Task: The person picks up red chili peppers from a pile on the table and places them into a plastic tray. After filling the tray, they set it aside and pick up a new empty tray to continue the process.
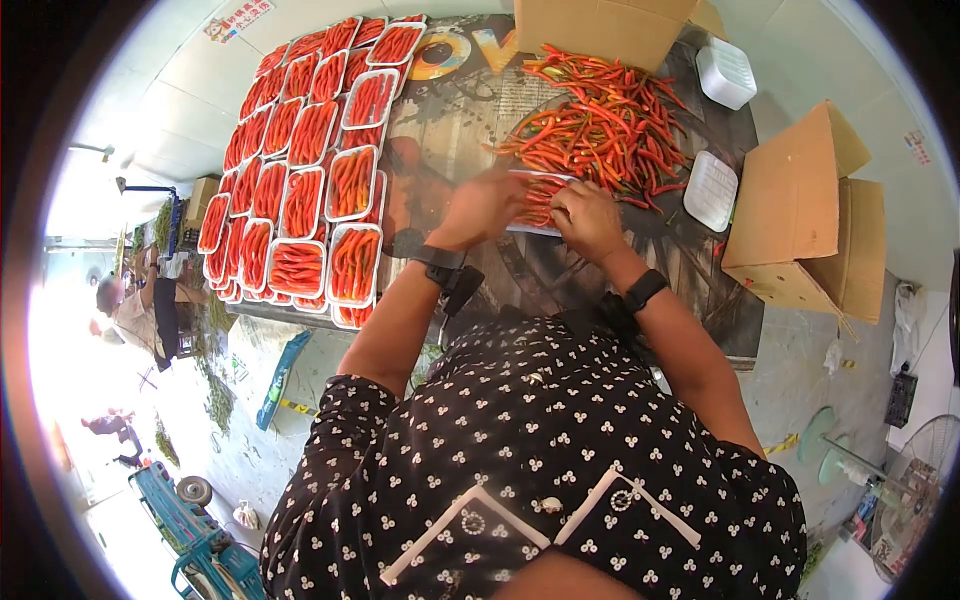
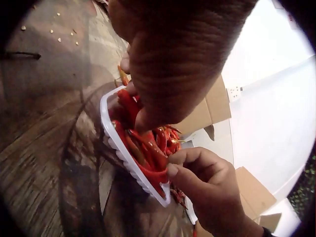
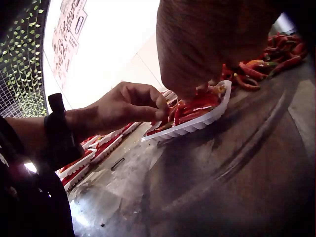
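A white plastic tray [image 1: 534,231] of red chili peppers [image 2: 148,148] sits on the table in front of the person, with both hands over it. At one end of the tray, the left hand [image 1: 478,212] has its thumb and forefinger on a chili; in the right wrist view the left thumb and forefinger nearly meet at the tray's end. From the opposite end, the right hand [image 1: 592,222] pinches a chili near the tray's corner, thumb against forefinger in the left wrist view. The chilies lie roughly lengthwise. Each wrist hides part of the tray in its own view.
Many filled chili trays [image 1: 300,190] stand stacked on the table's left. A loose heap of chilies [image 1: 600,125] lies behind the hands. To the right are an empty tray [image 1: 711,192], stacked white trays [image 1: 726,74] and an open cardboard box [image 1: 790,200]; another box [image 1: 605,30] stands behind.
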